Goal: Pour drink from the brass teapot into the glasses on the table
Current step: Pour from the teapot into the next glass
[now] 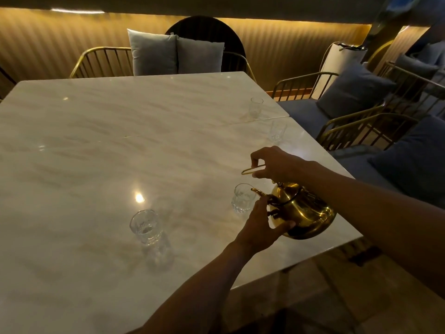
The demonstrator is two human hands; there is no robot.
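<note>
Saw a pale marble bench (96,145) under warm dim light. Toward the left of the near part, a clear glass (145,226), upright and apparently empty. Further right, a second glass (242,197), upright, just beside the spout of the brass teapot (303,210). Teapot tilted with its spout toward this glass, close to the right edge of the bench; could not tell if liquid ran out. Left hand (258,227) curled against the teapot's side below the spout, fingers (284,225) partly closed on the body. Right hand (277,165) above the pot, fingers pinched shut on the thin handle. Farther back on the right, two more glasses (256,107) (277,131), well apart from the pot.
</note>
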